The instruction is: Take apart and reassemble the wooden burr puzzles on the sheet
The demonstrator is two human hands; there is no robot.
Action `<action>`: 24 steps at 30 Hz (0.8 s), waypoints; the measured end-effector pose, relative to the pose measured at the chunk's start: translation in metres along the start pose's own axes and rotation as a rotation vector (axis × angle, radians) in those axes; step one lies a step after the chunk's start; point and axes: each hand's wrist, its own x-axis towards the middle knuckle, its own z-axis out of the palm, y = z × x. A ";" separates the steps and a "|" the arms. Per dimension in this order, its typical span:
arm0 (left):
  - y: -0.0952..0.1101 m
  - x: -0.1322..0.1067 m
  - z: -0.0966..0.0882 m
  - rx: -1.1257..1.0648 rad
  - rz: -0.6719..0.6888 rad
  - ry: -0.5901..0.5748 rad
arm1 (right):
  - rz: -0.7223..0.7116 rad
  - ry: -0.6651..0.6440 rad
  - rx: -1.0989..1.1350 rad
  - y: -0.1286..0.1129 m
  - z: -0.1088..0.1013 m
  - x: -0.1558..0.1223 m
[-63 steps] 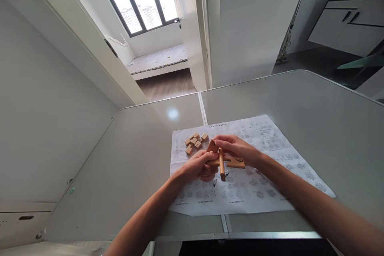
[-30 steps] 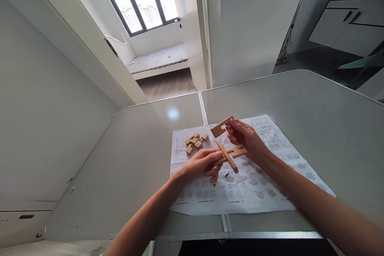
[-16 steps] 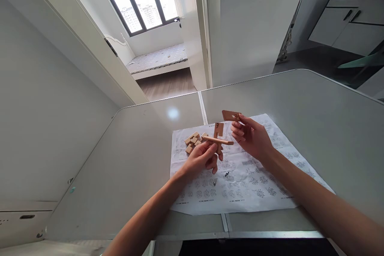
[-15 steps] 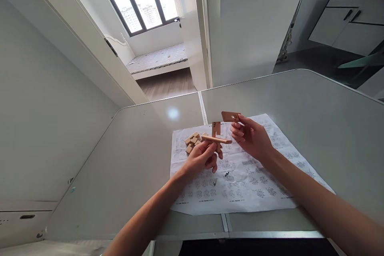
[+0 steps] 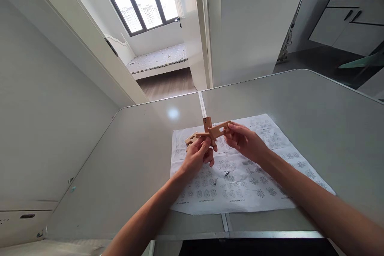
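My left hand (image 5: 198, 156) is closed on two crossed wooden puzzle bars (image 5: 207, 125), one upright and one lying across it, held above the paper. My right hand (image 5: 243, 141) pinches a third flat wooden piece with a slot (image 5: 221, 129) and holds its left end against the crossed bars. Both hands hover over a printed instruction sheet (image 5: 255, 176) on the grey table (image 5: 135, 156). A small pile of loose wooden blocks (image 5: 189, 140) lies on the sheet's far left corner, partly hidden behind my left hand.
The table has a seam (image 5: 201, 106) running away from me down its middle. A wall stands at the left. Beyond the far edge are a doorway, a wood floor and a window. Cabinets (image 5: 348, 24) are at the far right.
My right hand pulled the slotted piece away from the crossed bars, lifted it, then brought it back against them. My left hand turned and raised the crossed bars toward the far side of the sheet.
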 end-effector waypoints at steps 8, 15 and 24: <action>0.001 0.001 -0.001 -0.054 0.005 0.051 | 0.046 -0.018 -0.004 0.004 -0.001 0.001; 0.001 0.001 -0.003 -0.067 0.009 0.016 | 0.093 -0.027 -0.004 0.008 0.000 0.001; -0.001 -0.003 0.000 0.068 -0.005 -0.086 | 0.048 -0.090 -0.186 0.015 -0.001 0.001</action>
